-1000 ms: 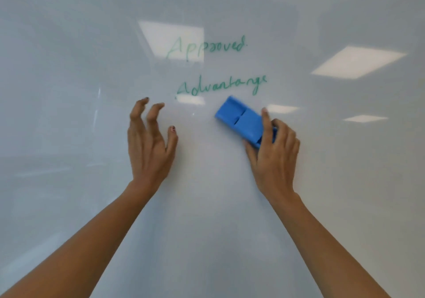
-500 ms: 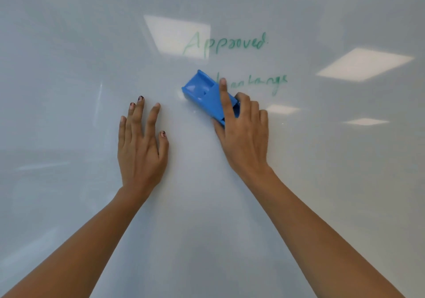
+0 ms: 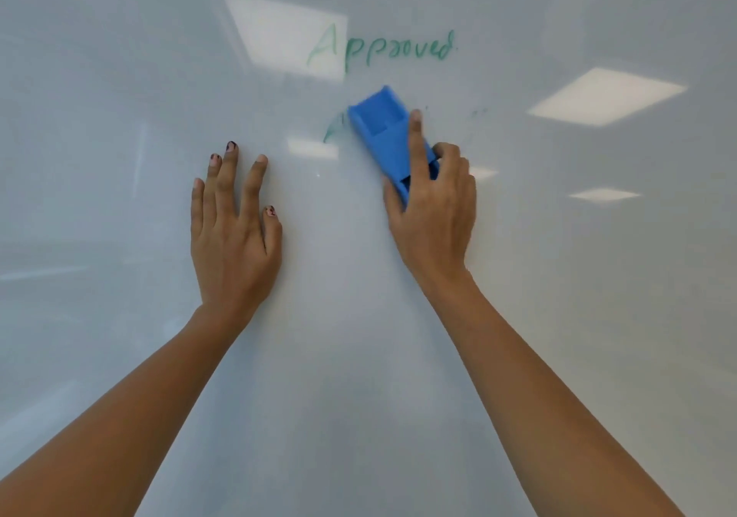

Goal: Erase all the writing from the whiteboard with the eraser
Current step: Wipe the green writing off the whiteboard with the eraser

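Right hand [image 3: 434,217] is gripping a blue plastic eraser [image 3: 383,129], left hand [image 3: 235,237] lying flat; narrow sweeps could miss the nine-o'clock green stroke [image 3: 332,130].

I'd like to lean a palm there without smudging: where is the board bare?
The whiteboard is bare left of the left hand, below and between both hands, and right of the right hand. Crowded at top middle: the word Approved, below it the eraser gripped by the right hand, a green stroke at its left edge, faint specks to its right.
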